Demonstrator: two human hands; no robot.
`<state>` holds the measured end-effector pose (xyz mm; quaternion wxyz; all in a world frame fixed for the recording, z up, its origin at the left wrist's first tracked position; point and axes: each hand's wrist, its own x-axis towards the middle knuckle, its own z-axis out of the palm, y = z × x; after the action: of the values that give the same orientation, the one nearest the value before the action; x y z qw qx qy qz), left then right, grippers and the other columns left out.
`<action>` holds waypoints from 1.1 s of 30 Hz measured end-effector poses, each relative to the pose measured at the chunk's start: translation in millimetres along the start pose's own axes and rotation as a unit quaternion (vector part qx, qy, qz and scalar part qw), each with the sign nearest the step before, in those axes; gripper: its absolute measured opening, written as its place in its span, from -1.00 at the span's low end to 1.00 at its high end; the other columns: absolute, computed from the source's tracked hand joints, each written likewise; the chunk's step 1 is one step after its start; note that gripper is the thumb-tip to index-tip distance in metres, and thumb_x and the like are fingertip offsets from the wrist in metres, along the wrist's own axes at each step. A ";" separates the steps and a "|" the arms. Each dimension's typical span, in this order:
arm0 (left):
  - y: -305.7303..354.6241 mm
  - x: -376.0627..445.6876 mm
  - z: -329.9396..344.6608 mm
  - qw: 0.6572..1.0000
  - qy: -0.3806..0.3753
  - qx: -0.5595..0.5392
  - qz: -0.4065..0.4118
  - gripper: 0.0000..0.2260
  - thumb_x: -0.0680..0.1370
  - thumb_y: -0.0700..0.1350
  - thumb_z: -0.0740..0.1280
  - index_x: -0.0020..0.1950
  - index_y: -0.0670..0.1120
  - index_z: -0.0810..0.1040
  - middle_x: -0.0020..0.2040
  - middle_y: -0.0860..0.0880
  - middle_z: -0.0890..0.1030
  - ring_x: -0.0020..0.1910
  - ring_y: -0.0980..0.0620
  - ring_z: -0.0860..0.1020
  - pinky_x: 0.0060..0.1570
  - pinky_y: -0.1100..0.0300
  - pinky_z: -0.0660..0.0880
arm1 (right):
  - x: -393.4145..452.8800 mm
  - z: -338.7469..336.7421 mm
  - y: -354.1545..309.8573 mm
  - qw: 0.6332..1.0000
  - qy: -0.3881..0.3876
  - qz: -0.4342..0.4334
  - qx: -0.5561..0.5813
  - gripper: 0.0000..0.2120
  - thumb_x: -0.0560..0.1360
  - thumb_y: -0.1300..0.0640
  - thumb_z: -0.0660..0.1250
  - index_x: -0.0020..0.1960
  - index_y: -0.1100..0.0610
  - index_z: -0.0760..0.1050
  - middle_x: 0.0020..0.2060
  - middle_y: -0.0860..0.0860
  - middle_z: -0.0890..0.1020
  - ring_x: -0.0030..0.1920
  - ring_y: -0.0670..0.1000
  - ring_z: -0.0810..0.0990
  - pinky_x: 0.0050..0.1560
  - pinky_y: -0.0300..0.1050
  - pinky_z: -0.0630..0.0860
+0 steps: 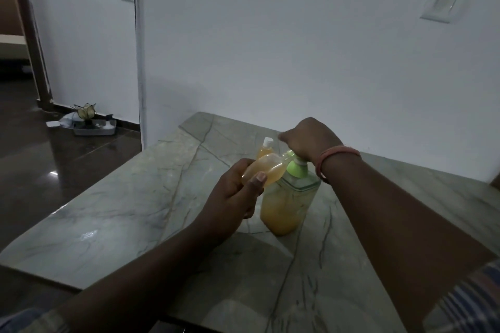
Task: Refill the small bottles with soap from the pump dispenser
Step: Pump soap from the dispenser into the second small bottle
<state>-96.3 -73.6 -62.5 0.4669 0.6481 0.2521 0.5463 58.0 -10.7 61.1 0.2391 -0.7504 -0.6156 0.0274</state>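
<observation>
I am mid-fill, as I judge it: my left hand (pixel 232 192) grips a small bottle (pixel 263 170) tipped on its side, its mouth up against the green pump (pixel 296 167) just under my right hand (pixel 311 140), which curls down over the pump head. The next move, I think, calls for a steady press while the mouth stays under the spout. The dispenser (pixel 286 205), below my right wrist on the table (pixel 135 211), looks about half full of amber soap. The held bottle shows amber too. A second bottle (pixel 266 147), white-capped, stands just beyond my left fingers.
</observation>
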 end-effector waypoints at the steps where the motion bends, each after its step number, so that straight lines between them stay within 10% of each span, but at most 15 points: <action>1: -0.5 -0.5 0.3 1.000 0.001 0.000 -0.001 -0.71 0.62 0.05 0.26 0.21 -0.13 0.46 -0.29 -0.04 0.48 -0.46 0.12 0.38 -0.49 0.27 0.36 | -1.1 0.1 -0.3 1.000 -0.008 0.001 -0.008 -0.73 0.45 -0.02 0.29 -0.34 0.11 0.46 -0.36 0.06 0.58 -0.30 0.10 0.56 -0.28 -0.11 0.41; 33: -0.8 0.8 1.0 1.000 -0.003 -0.011 -0.011 -0.66 0.57 0.06 0.25 0.22 -0.14 0.46 -0.32 0.01 0.48 -0.48 0.15 0.37 -0.49 0.28 0.34 | 2.1 0.3 0.6 1.000 -0.005 -0.009 -0.015 -0.72 0.43 -0.05 0.36 -0.34 0.09 0.46 -0.40 0.03 0.55 -0.31 0.09 0.57 -0.30 -0.13 0.40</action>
<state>-95.0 -72.9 -62.8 0.4804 0.6418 0.2520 0.5421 59.0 -8.7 61.2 0.2254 -0.7481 -0.6238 0.0200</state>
